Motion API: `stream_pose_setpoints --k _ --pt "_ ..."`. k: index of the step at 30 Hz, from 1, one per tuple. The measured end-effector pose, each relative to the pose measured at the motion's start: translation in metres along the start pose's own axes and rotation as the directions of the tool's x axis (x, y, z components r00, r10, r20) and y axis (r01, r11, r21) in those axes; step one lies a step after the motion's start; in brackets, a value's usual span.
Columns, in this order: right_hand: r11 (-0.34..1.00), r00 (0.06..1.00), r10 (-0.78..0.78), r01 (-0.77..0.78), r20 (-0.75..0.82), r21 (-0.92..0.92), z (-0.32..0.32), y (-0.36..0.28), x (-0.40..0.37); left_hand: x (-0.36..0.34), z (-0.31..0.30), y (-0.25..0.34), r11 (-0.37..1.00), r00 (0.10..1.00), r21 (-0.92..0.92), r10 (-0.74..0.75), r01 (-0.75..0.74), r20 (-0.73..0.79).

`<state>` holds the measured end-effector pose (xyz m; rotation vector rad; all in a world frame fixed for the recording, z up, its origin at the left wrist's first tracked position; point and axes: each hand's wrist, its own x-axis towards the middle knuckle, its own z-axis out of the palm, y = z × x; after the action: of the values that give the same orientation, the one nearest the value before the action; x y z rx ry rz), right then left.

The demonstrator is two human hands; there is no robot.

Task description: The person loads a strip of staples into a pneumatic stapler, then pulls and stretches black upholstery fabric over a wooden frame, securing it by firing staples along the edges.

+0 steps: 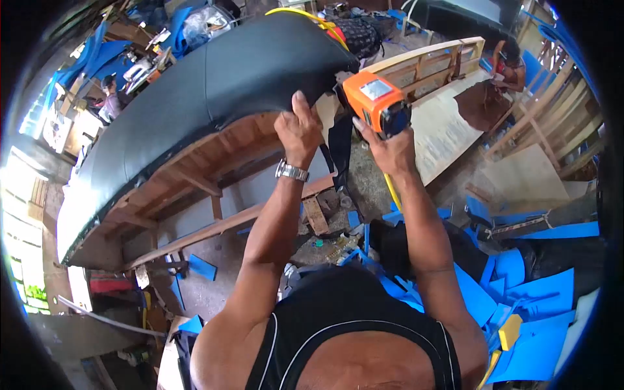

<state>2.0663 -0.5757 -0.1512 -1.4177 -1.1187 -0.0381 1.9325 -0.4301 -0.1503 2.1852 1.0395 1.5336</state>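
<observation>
A long curved sofa frame (195,177) stands before me, tilted so its wooden underside shows. Black leather-like upholstery (260,65) covers its outer face and wraps over the edge. At that edge, near the right end, my left hand (299,130) has its fingers curled on the upholstery, one finger pointing up along it. My right hand (393,149) is wrapped around the handle of an orange staple gun (374,97), its nose close to the corner of the upholstery. The contact point is too small to make out. A yellow hose (392,192) hangs below the gun.
Blue foam scraps (536,325) and a yellow piece (510,331) lie at lower right. A long wooden frame (429,65) and a pale board (448,123) are behind, with another person (510,71) beside them. Another person (109,97) is at far left.
</observation>
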Motion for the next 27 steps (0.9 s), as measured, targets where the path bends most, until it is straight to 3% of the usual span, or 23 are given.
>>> stream_pose_setpoints --k 2,6,7,9,11,15,18,23,26,27 --pt "0.999 0.999 -0.048 0.048 -0.002 0.002 -0.003 -0.001 -0.007 -0.003 0.019 -0.023 0.989 0.996 -0.146 -0.006 -0.007 -0.085" --pt "0.992 0.991 -0.124 0.123 -0.053 -0.022 -0.005 -0.009 -0.020 0.001 0.015 -0.010 0.971 0.990 -0.233 -0.072 0.042 -0.118" --pt "0.996 0.996 -0.080 0.082 0.047 -0.043 -0.009 -0.014 -0.025 0.001 0.016 -0.009 0.970 0.988 -0.241 -0.066 0.031 -0.139" --pt "0.995 0.994 -0.087 0.090 0.073 -0.031 -0.003 -0.015 -0.028 0.001 0.014 -0.006 0.977 0.984 -0.215 -0.037 -0.001 -0.172" --pt "0.992 0.987 -0.122 0.125 0.100 -0.022 0.006 -0.009 -0.026 0.000 0.013 -0.009 0.970 0.990 -0.242 -0.063 0.031 -0.127" --pt "0.991 0.996 -0.024 0.035 0.091 -0.129 0.028 0.000 -0.023 0.001 0.011 -0.010 0.959 0.993 -0.279 -0.084 0.056 -0.087" --pt "0.975 0.987 -0.113 0.131 0.112 -0.179 0.028 0.003 -0.031 0.001 0.020 -0.023 0.958 0.990 -0.286 -0.065 0.027 -0.125" --pt "0.991 0.989 -0.102 0.111 0.109 -0.079 0.037 -0.013 -0.039 0.000 0.016 -0.028 0.986 0.995 -0.161 -0.056 0.043 -0.079" --pt "0.980 0.992 -0.031 0.054 0.119 -0.194 0.051 -0.005 -0.037 0.002 0.007 -0.024 0.990 0.996 -0.104 -0.092 0.091 -0.004" --pt "0.987 0.995 -0.045 0.058 0.090 -0.151 0.052 -0.003 -0.036 0.004 0.005 -0.023 0.983 0.987 -0.099 -0.150 0.155 0.054"
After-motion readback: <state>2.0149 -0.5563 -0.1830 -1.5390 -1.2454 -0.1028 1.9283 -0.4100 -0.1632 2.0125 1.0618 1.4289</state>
